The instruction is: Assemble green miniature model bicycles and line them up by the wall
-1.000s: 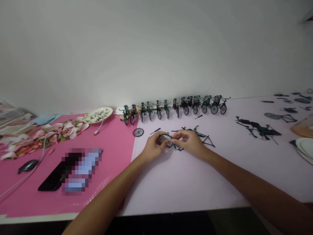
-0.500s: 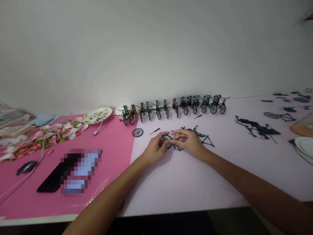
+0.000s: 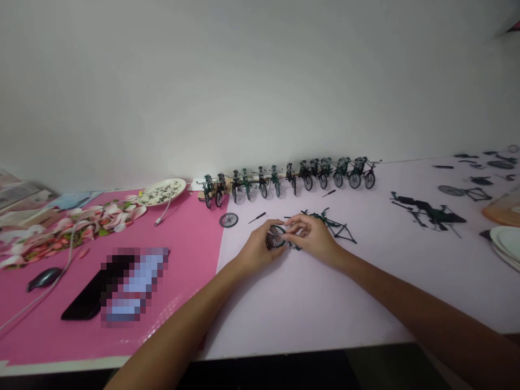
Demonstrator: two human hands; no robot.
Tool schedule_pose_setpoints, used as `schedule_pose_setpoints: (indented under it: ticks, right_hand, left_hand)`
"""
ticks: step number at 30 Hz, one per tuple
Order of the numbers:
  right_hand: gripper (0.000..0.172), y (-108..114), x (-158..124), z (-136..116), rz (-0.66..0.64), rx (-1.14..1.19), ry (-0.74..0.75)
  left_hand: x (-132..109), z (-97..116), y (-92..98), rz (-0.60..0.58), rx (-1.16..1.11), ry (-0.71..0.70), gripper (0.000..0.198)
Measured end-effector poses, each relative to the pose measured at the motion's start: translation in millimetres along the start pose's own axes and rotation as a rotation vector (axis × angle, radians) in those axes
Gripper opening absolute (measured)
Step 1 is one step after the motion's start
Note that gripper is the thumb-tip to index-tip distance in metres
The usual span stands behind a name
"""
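Note:
A small spoked toy bicycle wheel (image 3: 275, 237) is held over the pale tabletop, gripped at its rim by my left hand (image 3: 257, 246). My right hand (image 3: 312, 236) pinches close to the wheel's right side with thumb and forefinger; whether it holds the rim or a tiny part is hidden. Just behind the right hand lies a dark green bicycle frame (image 3: 341, 232). Another spoked wheel (image 3: 228, 220) rests flat to the left of my hands. A small screwdriver (image 3: 257, 218) lies behind the left hand.
Several assembled toy bicycles (image 3: 277, 181) stand along the wall. A second screwdriver (image 3: 329, 193) lies before them. Dark bicycle parts (image 3: 428, 212) spread at right near white plates (image 3: 506, 241). Leftward are a phone (image 3: 87, 295), a mouse (image 3: 44, 278), petals (image 3: 60, 233) and a plate of small pieces (image 3: 181, 194).
The wheel in my left hand has turned to show more of its spoked face. My left thumb has shifted down to its lower edge. The right hand has barely moved.

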State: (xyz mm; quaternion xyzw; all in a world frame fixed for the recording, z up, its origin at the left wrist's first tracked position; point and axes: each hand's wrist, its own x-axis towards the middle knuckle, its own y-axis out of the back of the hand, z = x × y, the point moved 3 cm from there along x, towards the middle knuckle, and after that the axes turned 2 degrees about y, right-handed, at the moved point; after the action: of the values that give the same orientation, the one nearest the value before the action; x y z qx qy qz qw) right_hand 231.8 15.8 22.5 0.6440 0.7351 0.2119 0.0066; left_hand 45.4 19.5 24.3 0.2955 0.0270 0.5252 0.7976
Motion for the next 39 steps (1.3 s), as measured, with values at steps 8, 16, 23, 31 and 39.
schedule_pose_setpoints:
  ticks: [8,16,23,31,39]
  right_hand:
    - [0.034,0.7,0.5,-2.6,0.010,-0.027,0.016]
    - [0.038,0.5,1.0,-2.1,-0.006,-0.005,0.002]
    - [0.039,-0.1,-0.5,-4.6,-0.012,0.025,-0.019]
    - [0.038,0.0,1.4,-3.3,-0.002,0.050,-0.034]
    - [0.053,1.3,0.5,-6.8,0.007,0.072,-0.024]
  left_hand:
    - [0.0,-1.0,1.3,0.029,0.038,-0.017,0.052]
    - [0.7,2.9,5.3,0.061,0.112,-0.044,0.057]
    - [1.2,1.4,6.4,0.072,0.131,-0.072,0.057]
    - [2.5,-4.7,5.9,0.003,0.070,-0.014,0.063]
    - [-0.4,-4.7,4.4,-0.049,0.038,0.067,0.060]
